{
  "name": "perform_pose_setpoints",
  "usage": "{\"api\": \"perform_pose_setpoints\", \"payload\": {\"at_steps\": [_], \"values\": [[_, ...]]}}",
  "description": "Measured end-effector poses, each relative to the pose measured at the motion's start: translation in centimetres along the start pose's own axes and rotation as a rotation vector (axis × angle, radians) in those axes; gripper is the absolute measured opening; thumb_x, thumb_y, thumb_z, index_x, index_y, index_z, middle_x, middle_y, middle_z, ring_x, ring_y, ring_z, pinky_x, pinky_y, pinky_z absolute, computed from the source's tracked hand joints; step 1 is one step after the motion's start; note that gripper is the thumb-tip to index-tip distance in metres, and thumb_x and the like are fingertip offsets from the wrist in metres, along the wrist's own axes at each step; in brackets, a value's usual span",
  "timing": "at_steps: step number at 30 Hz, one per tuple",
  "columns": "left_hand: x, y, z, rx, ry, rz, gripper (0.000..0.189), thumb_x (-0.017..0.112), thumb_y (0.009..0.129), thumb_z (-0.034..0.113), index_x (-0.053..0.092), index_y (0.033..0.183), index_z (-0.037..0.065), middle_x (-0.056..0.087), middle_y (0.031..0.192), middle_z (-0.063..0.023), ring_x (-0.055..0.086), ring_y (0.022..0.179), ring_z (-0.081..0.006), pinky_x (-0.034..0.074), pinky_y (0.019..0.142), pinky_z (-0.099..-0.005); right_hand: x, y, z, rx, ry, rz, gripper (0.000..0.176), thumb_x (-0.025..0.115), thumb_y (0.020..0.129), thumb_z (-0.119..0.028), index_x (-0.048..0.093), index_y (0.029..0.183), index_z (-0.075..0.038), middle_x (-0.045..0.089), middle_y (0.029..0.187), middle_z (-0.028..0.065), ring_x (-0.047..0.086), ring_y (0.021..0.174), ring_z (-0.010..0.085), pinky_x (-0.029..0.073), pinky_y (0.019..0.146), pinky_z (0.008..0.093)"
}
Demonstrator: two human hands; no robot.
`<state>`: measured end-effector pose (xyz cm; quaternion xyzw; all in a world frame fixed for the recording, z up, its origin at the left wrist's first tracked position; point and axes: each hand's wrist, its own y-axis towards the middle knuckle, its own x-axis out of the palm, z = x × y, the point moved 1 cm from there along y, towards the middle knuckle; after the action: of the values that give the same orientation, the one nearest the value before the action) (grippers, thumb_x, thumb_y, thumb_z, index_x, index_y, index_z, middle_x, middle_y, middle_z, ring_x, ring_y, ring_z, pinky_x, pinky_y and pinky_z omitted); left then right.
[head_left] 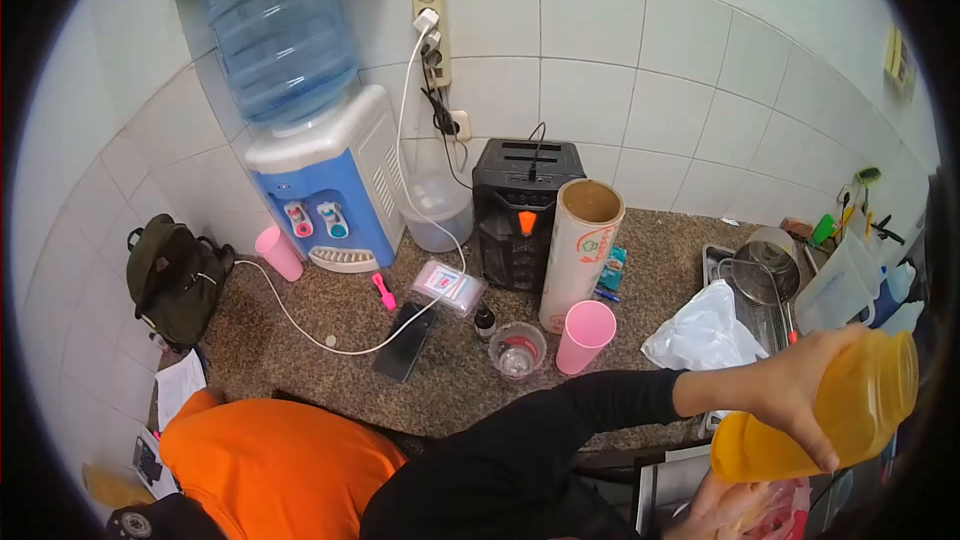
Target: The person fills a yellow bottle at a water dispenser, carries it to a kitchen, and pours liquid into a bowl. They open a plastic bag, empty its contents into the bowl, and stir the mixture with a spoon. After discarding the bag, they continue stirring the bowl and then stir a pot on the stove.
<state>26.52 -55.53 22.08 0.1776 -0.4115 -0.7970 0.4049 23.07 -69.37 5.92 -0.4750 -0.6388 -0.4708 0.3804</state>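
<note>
My left hand (pixel 790 395), in a black sleeve, grips a yellow see-through plastic jar (pixel 860 410) at the right. The jar is tilted nearly onto its side, its ribbed neck towards the upper right and its base towards the lower left. Below the base, my right hand (pixel 708 508) is partly cut off by the frame's bottom edge. Its fingers appear closed on a clear plastic bag (pixel 785 515) with pinkish-red in it; the jar hides part of this. A white plastic bag (pixel 705 335) lies on the counter beyond my left wrist.
A person in an orange shirt (pixel 280 465) is close at the left. On the granite counter (pixel 480 380) stand a pink cup (pixel 586 338), a clear cup (pixel 518 352), a cardboard tube (pixel 578 260), a black speaker (pixel 515 210) and a water dispenser (pixel 330 180). A strainer (pixel 765 270) is at the right.
</note>
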Motion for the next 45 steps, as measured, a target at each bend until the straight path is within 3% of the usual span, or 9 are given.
{"api": "perform_pose_setpoints", "payload": {"at_steps": [3,5,11,13,15,21,34,38,45], "values": [[0.7,0.3,-0.6,-0.015,-0.006,-0.027,0.09,0.081,0.036,0.038,0.038,0.107,0.001,0.052,0.096,-0.0102,0.051,0.091,-0.0177,0.039,0.08,-0.0291,-0.7,-1.4,-1.8,-0.197,-0.253,0.13,0.046,0.044,0.081,-0.025,0.033,0.12,-0.003,0.032,0.124,0.0158,0.032,0.114,0.0272,0.026,0.095,0.0379],[1.5,0.5,-1.0,-0.013,-0.033,-0.118,0.095,0.082,0.041,0.033,0.032,0.116,0.001,0.049,0.102,-0.0071,0.047,0.095,-0.014,0.037,0.083,-0.0286,-0.6,-2.8,-3.0,-0.351,-0.48,0.199,0.048,0.046,0.08,-0.024,0.033,0.121,-0.003,0.032,0.124,0.0152,0.032,0.114,0.0265,0.026,0.095,0.0372],[5.4,1.7,-3.6,-0.158,-0.226,-0.156,0.087,0.08,0.047,0.023,0.033,0.116,0.0,0.048,0.106,-0.0076,0.045,0.099,-0.0144,0.035,0.086,-0.0282,-0.5,-6.8,-6.7,-0.743,-1.354,0.37,0.054,0.052,0.077,-0.024,0.03,0.122,-0.003,0.032,0.124,0.0132,0.032,0.114,0.0243,0.026,0.095,0.0351],[6.6,2.2,-4.4,-0.227,-0.266,-0.212,0.086,0.079,0.048,0.022,0.032,0.117,-0.001,0.048,0.107,-0.0075,0.044,0.1,-0.0145,0.034,0.087,-0.028,3.7,-6.5,-6.4,-0.731,-1.174,0.136,0.068,0.06,0.072,-0.013,0.019,0.125,-0.001,0.029,0.125,0.0139,0.028,0.116,0.0234,0.023,0.095,0.0367],[8.0,2.7,-5.1,-0.28,-0.325,-0.224,0.085,0.079,0.049,0.02,0.032,0.117,-0.001,0.047,0.107,-0.0079,0.044,0.101,-0.0148,0.034,0.087,-0.0276,6.1,-6.3,-7.9,-0.689,-1.11,0.172,0.084,0.069,0.062,-0.016,0.015,0.125,0.0,0.025,0.126,0.0132,0.027,0.117,0.0252,0.022,0.096,0.0361],[11.9,3.4,-6.7,-0.445,-0.5,-0.266,0.084,0.078,0.047,0.018,0.033,0.115,-0.002,0.048,0.106,-0.0097,0.046,0.098,-0.0151,0.035,0.086,-0.0273,6.7,-8.3,-11.3,-0.744,-1.386,0.177,0.081,0.068,0.063,-0.016,0.018,0.123,0.002,0.028,0.123,0.0153,0.028,0.116,0.0252,0.022,0.095,0.0357],[23.1,3.7,-11.5,-0.497,-0.762,-0.728,0.084,0.078,0.047,0.02,0.034,0.114,-0.003,0.047,0.105,-0.01,0.046,0.098,-0.0162,0.035,0.085,-0.0279,6.1,-16.2,-13.8,-1.081,-1.521,0.644,0.076,0.065,0.064,-0.01,0.019,0.123,0.002,0.032,0.12,0.0145,0.033,0.112,0.0229,0.026,0.093,0.0339],[30.2,3.2,-11.7,-0.38,-0.885,-0.864,0.081,0.078,0.05,0.021,0.033,0.114,-0.002,0.048,0.105,-0.0097,0.046,0.098,-0.0159,0.035,0.086,-0.0282,7.5,-20.5,-16.0,-1.127,-1.439,0.828,0.074,0.063,0.066,-0.009,0.017,0.124,0.001,0.032,0.12,0.0146,0.032,0.112,0.0234,0.025,0.094,0.0343],[46.4,1.0,-10.2,-0.336,-1.007,-1.021,0.078,0.077,0.052,0.022,0.034,0.113,-0.001,0.047,0.107,-0.0099,0.046,0.099,-0.0165,0.035,0.086,-0.0289,8.2,-32.2,-24.3,-1.291,-1.67,1.021,0.076,0.064,0.064,-0.013,0.018,0.124,-0.002,0.033,0.12,0.0134,0.03,0.115,0.0249,0.021,0.096,0.0369]]}}
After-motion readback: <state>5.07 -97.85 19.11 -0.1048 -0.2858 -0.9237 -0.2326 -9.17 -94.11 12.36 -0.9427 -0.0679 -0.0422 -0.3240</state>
